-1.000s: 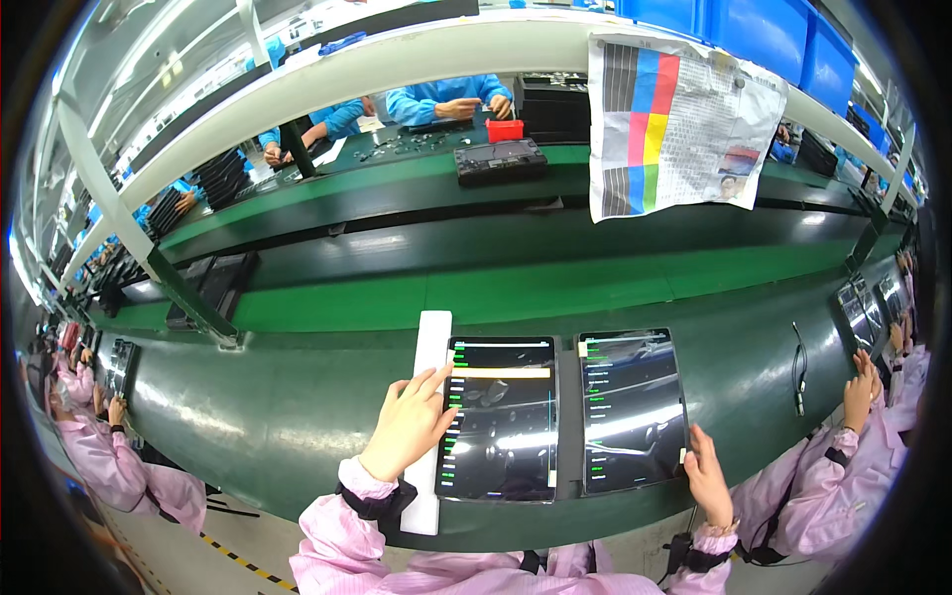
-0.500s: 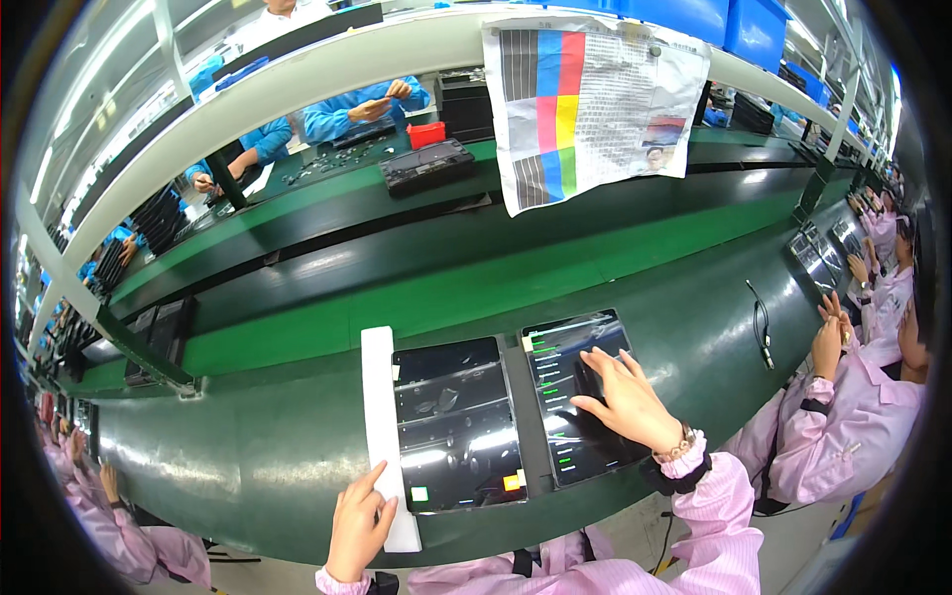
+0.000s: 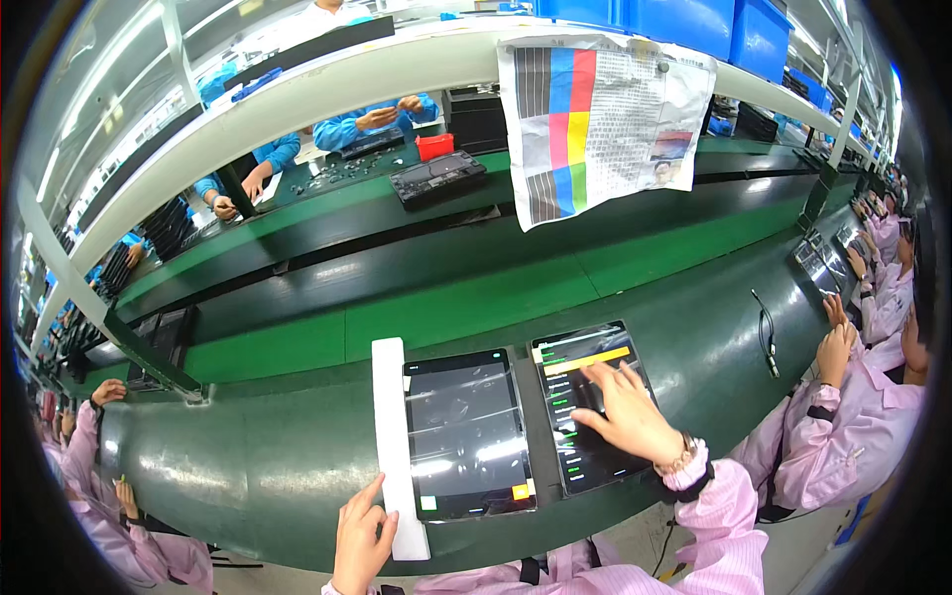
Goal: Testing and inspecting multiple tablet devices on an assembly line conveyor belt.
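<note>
Two tablets lie side by side on the green bench in front of me. The right tablet (image 3: 577, 436) shows a dark list with green and white lines and one yellow row near its top. Over that screen hovers or rests my right hand (image 3: 633, 415), fingers spread and holding nothing; contact is unclear. Greyish and reflective, the left tablet (image 3: 466, 421) has small coloured stickers near its corners. Along its left edge lies a long white strip (image 3: 390, 421). My left hand (image 3: 362, 535) is at the strip's lower end, index finger stretched toward it, the other fingers loosely bent.
A colour-chart sheet (image 3: 605, 124) hangs from the white rail ahead. A short black cable (image 3: 766, 337) lies on the bench to the right. Co-workers in pink sit at both sides; others in blue work across the line. Blue bins (image 3: 674, 30) stand above.
A yellow row has appeared on the right tablet's list, and the left tablet's screen has turned from black to grey. The view has shifted slightly. At far left a co-worker's hand has moved up.
</note>
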Motion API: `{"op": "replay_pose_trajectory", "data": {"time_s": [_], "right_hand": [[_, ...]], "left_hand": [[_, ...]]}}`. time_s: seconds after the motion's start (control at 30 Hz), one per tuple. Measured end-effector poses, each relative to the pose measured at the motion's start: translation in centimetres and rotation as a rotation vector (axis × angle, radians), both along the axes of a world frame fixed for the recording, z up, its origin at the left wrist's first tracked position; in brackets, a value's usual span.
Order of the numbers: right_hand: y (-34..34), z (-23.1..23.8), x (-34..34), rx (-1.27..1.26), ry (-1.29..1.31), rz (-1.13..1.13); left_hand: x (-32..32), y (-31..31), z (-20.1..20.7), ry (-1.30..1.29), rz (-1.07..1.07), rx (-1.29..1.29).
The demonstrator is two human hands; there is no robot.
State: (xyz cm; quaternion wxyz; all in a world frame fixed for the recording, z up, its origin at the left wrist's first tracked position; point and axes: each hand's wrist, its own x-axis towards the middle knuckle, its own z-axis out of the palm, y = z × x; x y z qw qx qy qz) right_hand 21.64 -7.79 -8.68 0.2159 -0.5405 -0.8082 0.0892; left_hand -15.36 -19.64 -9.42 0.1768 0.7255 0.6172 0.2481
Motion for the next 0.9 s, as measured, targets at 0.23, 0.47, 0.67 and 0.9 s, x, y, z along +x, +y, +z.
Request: {"op": "replay_pose_trajectory", "data": {"time_s": [0.23, 0.47, 0.67, 0.9], "right_hand": [[-7.7, -2.1, -4.8, -0.801, 1.040, 0.289], [-10.1, -4.5, -7.8, -0.806, 1.453, 0.072], [-10.5, -2.7, -7.8, -0.887, 1.404, 0.274], [-10.7, -2.6, -7.5, -0.939, 1.507, 0.246]], "left_hand": [[0.9, 0.4, -2.0, -0.258, -0.087, -0.063], [2.5, 0.0, -3.4, -0.769, -0.126, -0.249], [2.4, 0.2, -4.0, -1.020, 0.100, -0.316], [0.9, 0.4, -2.7, -1.372, 0.144, -0.457]]}}
